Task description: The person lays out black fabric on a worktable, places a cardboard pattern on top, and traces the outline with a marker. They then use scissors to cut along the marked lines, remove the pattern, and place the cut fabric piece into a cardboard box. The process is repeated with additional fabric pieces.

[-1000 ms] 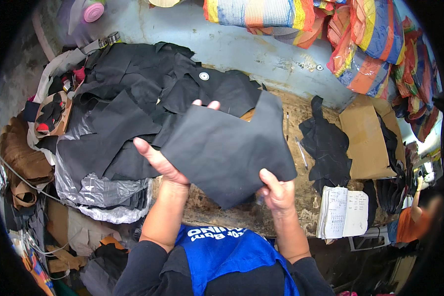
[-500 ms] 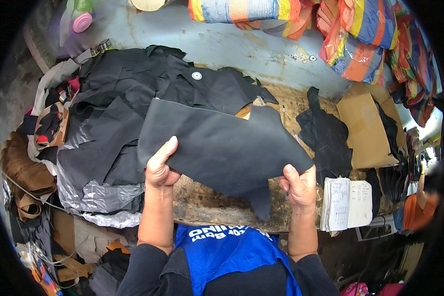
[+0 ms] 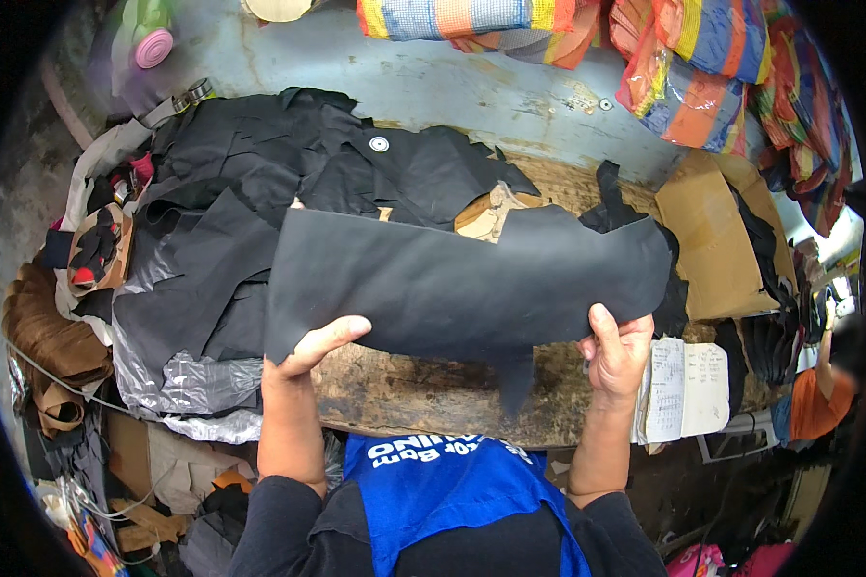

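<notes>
A large, irregular black leather piece [image 3: 452,279] is stretched between my two hands above the wooden table. My left hand [image 3: 316,348] grips its lower left edge, thumb on top and fingers hidden underneath. At the lower right edge my right hand [image 3: 614,351] pinches it, thumb on top. A narrow strip of the piece hangs down from its lower edge, left of my right hand. Behind it and to the left lies a big heap of black leather pieces [image 3: 250,144], with a small round white disc [image 3: 379,144] on top.
A worn wooden tabletop [image 3: 404,394] shows below the leather. To the right are an open notebook [image 3: 683,389] and a cardboard box [image 3: 712,240] with dark pieces inside. Brown rolled material [image 3: 53,322] sits at far left. Striped bags [image 3: 702,58] hang at upper right. An orange-clothed person [image 3: 818,399] is at far right.
My hands have moved apart, the right one outward and slightly up. The leather is spread wider, its right end swung up and to the right, uncovering a tan piece behind it.
</notes>
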